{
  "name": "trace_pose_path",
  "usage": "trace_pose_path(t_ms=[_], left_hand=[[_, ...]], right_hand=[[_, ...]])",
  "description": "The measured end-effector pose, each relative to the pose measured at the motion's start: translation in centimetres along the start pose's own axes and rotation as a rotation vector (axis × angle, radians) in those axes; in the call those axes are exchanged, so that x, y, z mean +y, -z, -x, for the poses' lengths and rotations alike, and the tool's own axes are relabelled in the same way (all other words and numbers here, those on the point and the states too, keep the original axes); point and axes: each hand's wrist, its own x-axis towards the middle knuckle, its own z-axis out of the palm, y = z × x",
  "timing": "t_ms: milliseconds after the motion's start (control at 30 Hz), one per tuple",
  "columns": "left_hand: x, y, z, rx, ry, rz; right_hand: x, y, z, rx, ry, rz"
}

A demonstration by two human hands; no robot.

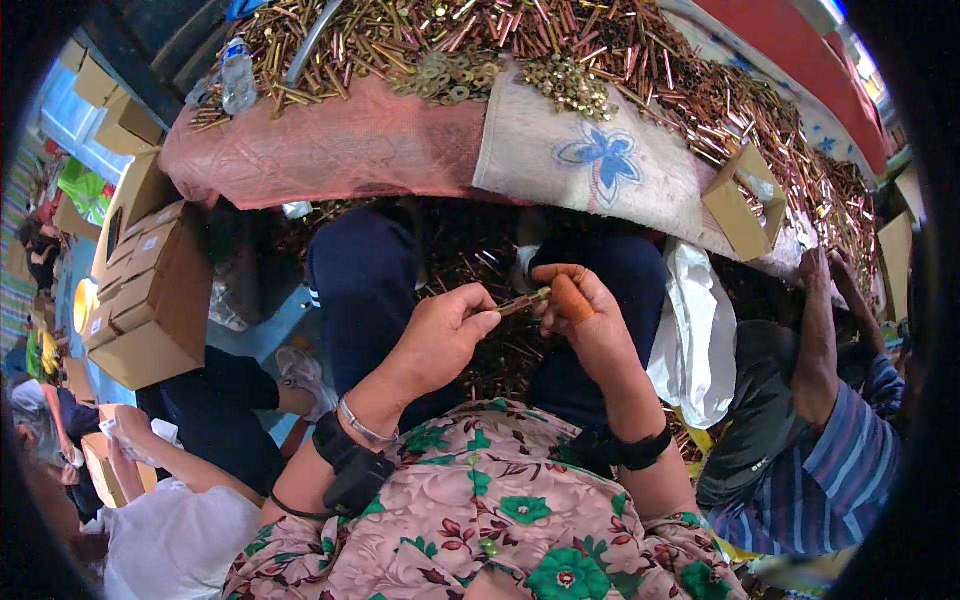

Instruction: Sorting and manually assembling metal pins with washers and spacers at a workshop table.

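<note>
Between our navy-trousered knees (362,262), our left grip (440,333) pinches and our right grip (588,312) clasps a slim, brass-coloured metal rod (519,303), probably light, stiff and slick, best held along its middle.

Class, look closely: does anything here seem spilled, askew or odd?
Yes. Metal pieces lie strewn below the pink cloth, between the person's knees, apart from the heap above, so they look spilled. An open box also sits askew.

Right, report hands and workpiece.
Left hand pinching slender brass-coloured metal rod. Right hand closed around its other end. Nothing visibly in the way.
</note>
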Motion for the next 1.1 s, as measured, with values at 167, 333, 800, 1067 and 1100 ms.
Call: trace_pose_path(t_ms=[167,333,800,1067,1100], left_hand=[[0.3,-0.2,0.1,-0.017,0.001,-0.004],[-0.4,-0.1,-0.1,-0.004,-0.027,-0.024],[-1.0,0.5,-0.5,0.007,0.037,-0.019],[-0.9,1.1,-2.0,0.064,0.037,-0.003],[-1.0,1.4,-2.2,0.072,0.064,-0.05]], right_hand=[[0.2,0.7,-0.2,-0.004,0.034,0.444],[0.7,0.4,-0.1,-0.022,0.073,0.378],[0.8,0.3,-1.6,-0.128,-0.11,0.163],[0.6,0.1,-4.1,-0.064,-0.077,0.339],[0.5,0.2,-4.4,-0.042,-0.009,0.321]])
